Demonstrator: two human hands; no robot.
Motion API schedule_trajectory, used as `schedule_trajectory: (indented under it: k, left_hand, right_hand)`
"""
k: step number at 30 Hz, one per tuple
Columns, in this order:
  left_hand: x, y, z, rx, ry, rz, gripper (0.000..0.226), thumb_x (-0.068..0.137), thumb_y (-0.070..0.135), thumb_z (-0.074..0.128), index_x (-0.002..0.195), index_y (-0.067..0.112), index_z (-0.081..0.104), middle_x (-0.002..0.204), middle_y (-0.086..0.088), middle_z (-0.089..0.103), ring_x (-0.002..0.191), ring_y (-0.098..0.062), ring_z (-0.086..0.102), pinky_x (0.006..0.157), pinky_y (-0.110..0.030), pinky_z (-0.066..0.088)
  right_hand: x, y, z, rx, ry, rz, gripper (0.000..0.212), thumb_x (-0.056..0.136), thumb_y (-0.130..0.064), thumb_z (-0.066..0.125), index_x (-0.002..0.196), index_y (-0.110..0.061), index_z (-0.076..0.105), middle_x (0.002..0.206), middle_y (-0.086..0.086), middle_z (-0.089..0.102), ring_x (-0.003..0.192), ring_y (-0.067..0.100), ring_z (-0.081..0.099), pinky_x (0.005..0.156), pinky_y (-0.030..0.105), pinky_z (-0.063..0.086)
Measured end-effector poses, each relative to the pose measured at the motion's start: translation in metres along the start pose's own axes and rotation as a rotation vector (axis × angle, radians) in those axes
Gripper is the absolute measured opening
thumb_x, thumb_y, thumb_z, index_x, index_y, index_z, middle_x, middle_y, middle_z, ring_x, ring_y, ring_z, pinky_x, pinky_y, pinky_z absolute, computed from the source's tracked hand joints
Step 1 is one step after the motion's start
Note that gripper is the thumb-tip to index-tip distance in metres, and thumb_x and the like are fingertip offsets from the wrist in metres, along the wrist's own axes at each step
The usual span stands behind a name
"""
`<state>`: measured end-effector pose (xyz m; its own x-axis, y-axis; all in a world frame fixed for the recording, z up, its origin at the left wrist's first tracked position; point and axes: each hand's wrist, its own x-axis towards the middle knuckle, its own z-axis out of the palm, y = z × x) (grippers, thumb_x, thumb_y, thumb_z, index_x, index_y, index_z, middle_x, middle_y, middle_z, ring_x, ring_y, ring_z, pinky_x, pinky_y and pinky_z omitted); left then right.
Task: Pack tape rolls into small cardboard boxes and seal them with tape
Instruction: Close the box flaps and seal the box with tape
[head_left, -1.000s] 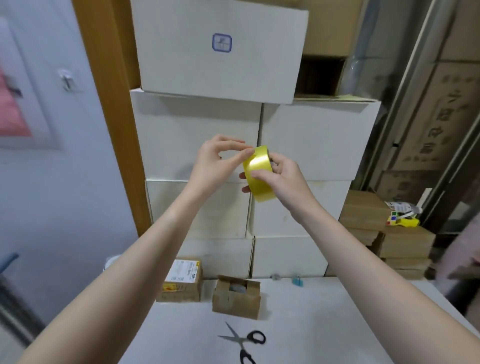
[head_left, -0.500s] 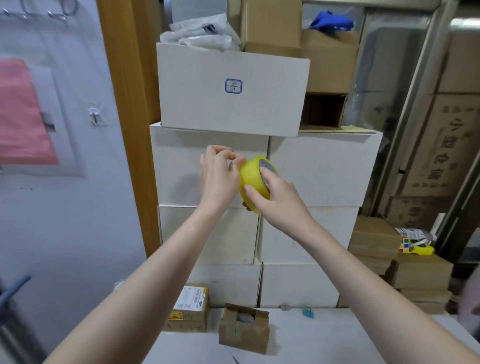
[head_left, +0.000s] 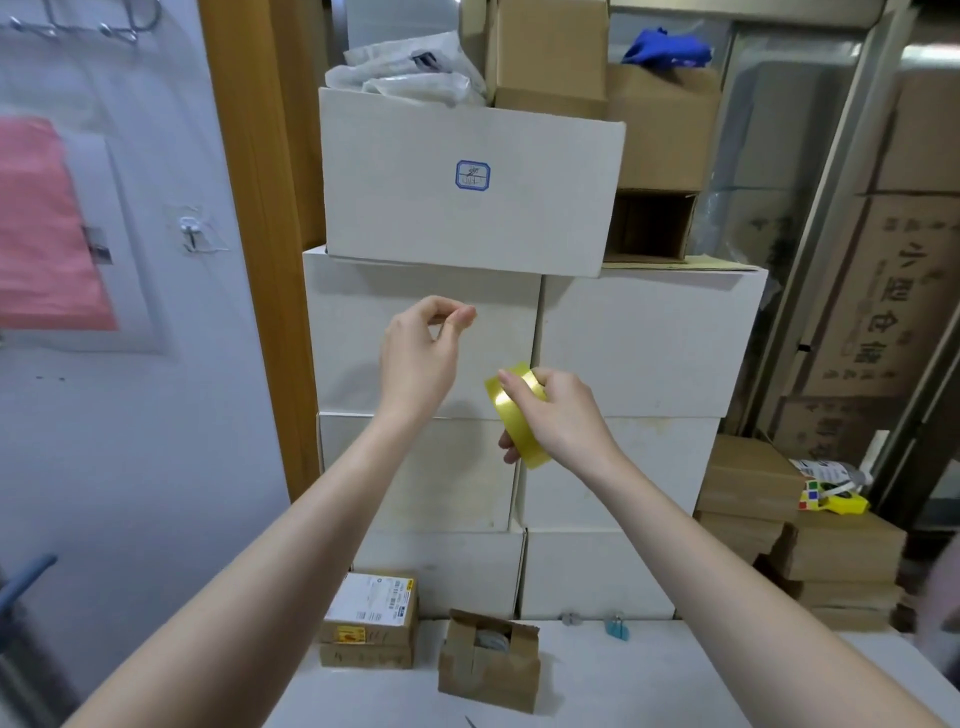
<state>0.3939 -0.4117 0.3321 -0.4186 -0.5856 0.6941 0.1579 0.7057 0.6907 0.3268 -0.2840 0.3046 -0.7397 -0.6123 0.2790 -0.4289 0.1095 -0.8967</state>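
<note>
My right hand (head_left: 569, 423) grips a yellow tape roll (head_left: 511, 413) on edge at chest height, in front of the white cartons. My left hand (head_left: 415, 358) is up and to the left of the roll, thumb and forefinger pinched together as if on the tape's loose end. The clear strip itself is hard to make out. On the white table (head_left: 649, 680) below stands a small brown cardboard box (head_left: 485, 670) with its top flaps open and a grey tape roll (head_left: 491, 638) inside.
A labelled small box (head_left: 371, 618) sits left of the open one. Scissor tips (head_left: 470, 722) show at the bottom edge. Stacked white cartons (head_left: 649, 338) wall off the back of the table. Brown boxes (head_left: 748, 478) and a puzzle cube (head_left: 810, 496) stand at the right.
My left hand has pulled away from the roll, up and left, still pinching. My right hand has lowered the roll slightly. The view has tilted upward.
</note>
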Motion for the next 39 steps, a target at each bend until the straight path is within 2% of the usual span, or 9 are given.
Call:
schedule_trajectory:
  k: [5,13,17,19,21,27,32,36,39]
  left_hand:
    - [-0.003,-0.017,0.005,-0.086,-0.118,-0.201,0.021,0.087,0.036,0.066,0.084,0.016,0.069,0.078,0.012,0.067,0.073,0.006,0.06,0.066,-0.006,0.043]
    - [-0.038,-0.063,0.02,-0.14,-0.071,-0.386,0.006,0.081,0.027,0.073,0.076,0.029,0.069,0.07,0.013,0.062,0.065,0.001,0.054,0.068,-0.022,0.041]
    - [-0.058,-0.094,0.027,-0.176,-0.155,-0.497,0.058,0.083,0.023,0.072,0.136,0.031,0.048,0.065,0.009,0.058,0.063,0.004,0.053,0.078,-0.019,0.042]
    - [-0.067,-0.113,0.031,-0.105,-0.242,-0.555,0.069,0.083,0.025,0.072,0.144,0.02,0.038,0.067,0.009,0.056,0.076,-0.003,0.056,0.085,-0.023,0.043]
    - [-0.08,-0.132,0.035,0.004,-0.325,-0.612,0.049,0.084,0.028,0.07,0.129,0.013,0.057,0.082,0.004,0.064,0.086,-0.009,0.056,0.084,-0.023,0.041]
    - [-0.124,-0.181,0.049,-0.111,-0.424,-0.825,0.02,0.088,0.015,0.066,0.103,0.002,0.07,0.1,-0.005,0.067,0.09,-0.006,0.056,0.059,0.003,0.038]
    - [-0.151,-0.217,0.063,-0.151,-0.539,-0.881,0.017,0.089,0.007,0.061,0.104,0.01,0.067,0.103,0.004,0.062,0.099,-0.011,0.052,0.064,0.001,0.039]
    - [-0.173,-0.258,0.066,-0.103,-0.723,-0.795,0.055,0.078,-0.013,0.046,0.105,0.034,0.057,0.133,0.003,0.047,0.116,-0.024,0.044,0.083,-0.012,0.038]
    - [-0.193,-0.283,0.071,-0.084,-0.878,-0.722,0.072,0.074,-0.015,0.045,0.121,0.039,0.046,0.139,0.006,0.041,0.13,-0.014,0.036,0.084,-0.019,0.044]
  right_hand:
    - [0.002,0.015,0.009,0.09,-0.029,0.122,0.035,0.094,-0.039,0.054,0.078,-0.009,0.057,0.057,0.017,0.064,0.043,0.028,0.062,0.045,0.026,0.049]
    - [0.003,0.06,0.014,-0.056,-0.186,0.258,0.015,0.083,-0.02,0.051,0.078,-0.009,0.06,0.061,0.014,0.069,0.053,0.028,0.068,0.052,0.027,0.053]
    - [0.002,0.094,0.014,-0.094,-0.236,0.323,0.019,0.086,-0.024,0.059,0.079,-0.007,0.06,0.059,0.012,0.069,0.048,0.024,0.066,0.049,0.024,0.051]
    - [0.001,0.115,0.016,-0.144,-0.22,0.34,0.022,0.085,-0.027,0.063,0.074,-0.008,0.058,0.05,0.005,0.064,0.041,0.013,0.061,0.043,0.015,0.044]
    - [0.001,0.136,0.02,-0.289,-0.194,0.321,0.027,0.083,-0.032,0.066,0.066,-0.012,0.058,0.047,-0.003,0.055,0.037,0.003,0.052,0.036,0.011,0.035]
    - [-0.002,0.202,0.038,-0.435,-0.299,0.397,0.031,0.081,-0.041,0.067,0.067,-0.016,0.056,0.064,0.0,0.047,0.061,0.014,0.046,0.051,0.026,0.032]
    - [0.002,0.242,0.052,-0.429,-0.338,0.457,0.032,0.083,-0.039,0.066,0.069,-0.012,0.054,0.064,0.002,0.042,0.06,0.016,0.042,0.048,0.023,0.03]
    - [0.009,0.269,0.059,-0.502,-0.371,0.461,0.037,0.083,-0.036,0.065,0.08,0.002,0.063,0.072,0.008,0.05,0.07,0.02,0.048,0.06,0.031,0.035]
    - [0.014,0.285,0.061,-0.524,-0.365,0.483,0.038,0.082,-0.036,0.065,0.082,0.002,0.066,0.069,0.007,0.052,0.067,0.02,0.049,0.058,0.031,0.035]
